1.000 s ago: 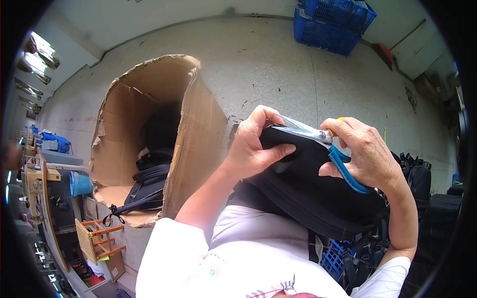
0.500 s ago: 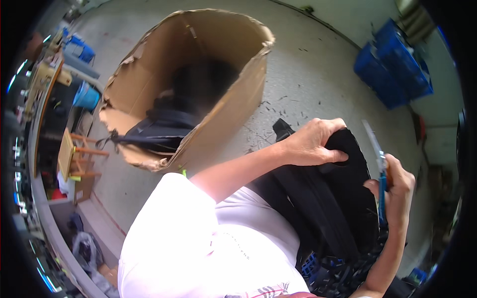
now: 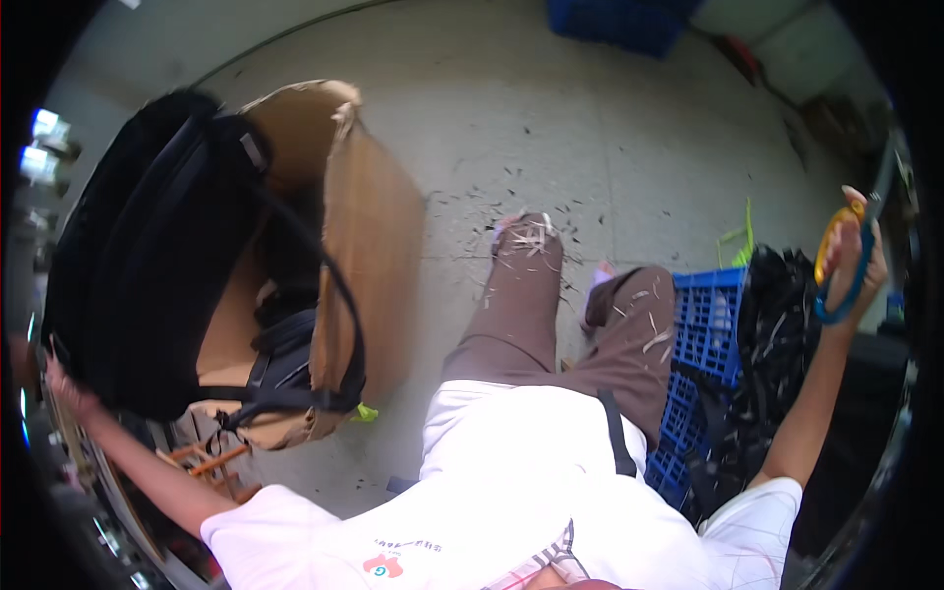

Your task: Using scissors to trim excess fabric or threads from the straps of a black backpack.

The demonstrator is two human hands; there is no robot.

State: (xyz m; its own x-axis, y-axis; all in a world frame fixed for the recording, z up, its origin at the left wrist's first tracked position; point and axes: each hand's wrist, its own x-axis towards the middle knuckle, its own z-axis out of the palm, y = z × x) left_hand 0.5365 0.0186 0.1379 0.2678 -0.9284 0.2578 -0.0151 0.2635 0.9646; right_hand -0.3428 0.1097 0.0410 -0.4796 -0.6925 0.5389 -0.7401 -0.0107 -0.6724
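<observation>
Swinging across from the lap goes the bag [image 3: 138, 275], now at nine o'clock before the box [image 3: 369, 246]! The left hand [image 3: 74, 391] meets its eight o'clock edge, fingers too blurred to tell how tightly they close. Out at three, the right hand [image 3: 854, 264] curls its fingers round the scissors [image 3: 865, 267], blades towards one. Crate [image 3: 710, 295] at four.
</observation>
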